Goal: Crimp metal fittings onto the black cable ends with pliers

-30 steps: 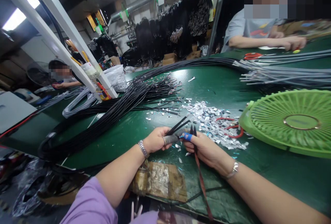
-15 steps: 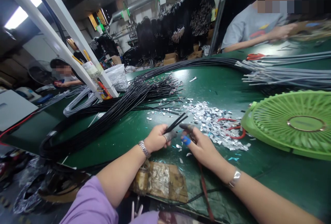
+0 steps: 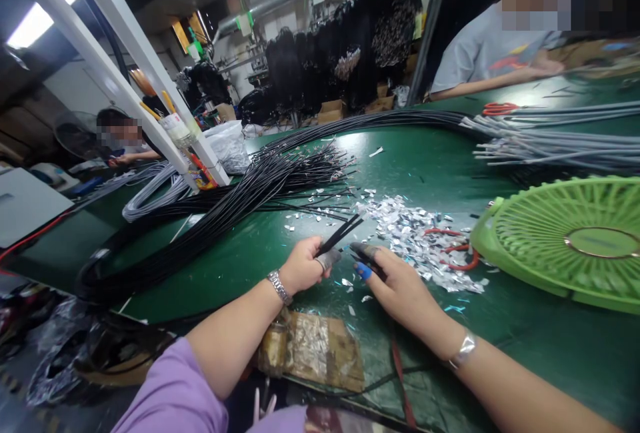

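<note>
My left hand (image 3: 306, 265) is closed round a few short-ended black cables (image 3: 341, 234), whose tips point up and to the right. A grey cover wraps its thumb. Just to the right, my right hand (image 3: 395, 279) has its fingers drawn together, with blue tape on the thumb and a dark cover on a fingertip. Something dark and thin shows between that thumb and finger; its kind cannot be made out. A small gap parts the two hands. Beyond them lies a heap of silvery foil scraps (image 3: 400, 226) on the green table (image 3: 300, 299).
A long bundle of black cables (image 3: 235, 199) curves along the left. Red-handled pliers (image 3: 467, 259) lie partly in the scraps, beside a green fan (image 3: 565, 239). Grey cables (image 3: 550, 146) lie at the right. A taped cardboard piece (image 3: 320, 351) is at the near edge. Co-workers sit across and at far left.
My right hand's fingers have come closer together, and a dark thin thing now shows between them. My left hand keeps its hold on the cables, nearly still. The view has shifted slightly.
</note>
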Tool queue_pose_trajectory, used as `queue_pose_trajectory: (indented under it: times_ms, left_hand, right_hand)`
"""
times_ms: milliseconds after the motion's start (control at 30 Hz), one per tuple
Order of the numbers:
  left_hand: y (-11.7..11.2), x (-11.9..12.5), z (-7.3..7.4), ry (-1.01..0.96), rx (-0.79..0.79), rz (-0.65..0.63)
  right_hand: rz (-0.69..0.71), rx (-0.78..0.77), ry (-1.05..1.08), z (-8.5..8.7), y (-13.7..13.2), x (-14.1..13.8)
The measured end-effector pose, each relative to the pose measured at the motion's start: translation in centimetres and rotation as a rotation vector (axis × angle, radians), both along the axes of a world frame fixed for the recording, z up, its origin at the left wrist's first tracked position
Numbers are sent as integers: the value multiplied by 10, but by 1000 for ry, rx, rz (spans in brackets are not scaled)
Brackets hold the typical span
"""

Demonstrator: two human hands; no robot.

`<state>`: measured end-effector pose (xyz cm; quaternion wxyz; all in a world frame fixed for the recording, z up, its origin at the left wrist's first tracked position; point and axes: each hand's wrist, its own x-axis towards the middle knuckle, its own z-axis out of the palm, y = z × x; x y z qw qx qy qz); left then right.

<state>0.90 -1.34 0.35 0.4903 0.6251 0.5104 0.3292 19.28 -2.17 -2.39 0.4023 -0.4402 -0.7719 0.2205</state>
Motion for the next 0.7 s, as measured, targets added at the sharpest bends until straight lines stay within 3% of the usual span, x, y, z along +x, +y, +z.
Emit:
queue_pose_trajectory:
  times_ms: [567,700]
  left_hand:
    - [-1,1,2,91,64,-8]
    - [-2,1,3,84,63,-3]
  right_hand:
    - [23,-62,35,0,1,-1]
    - [31,-15,2,0,-1,0]
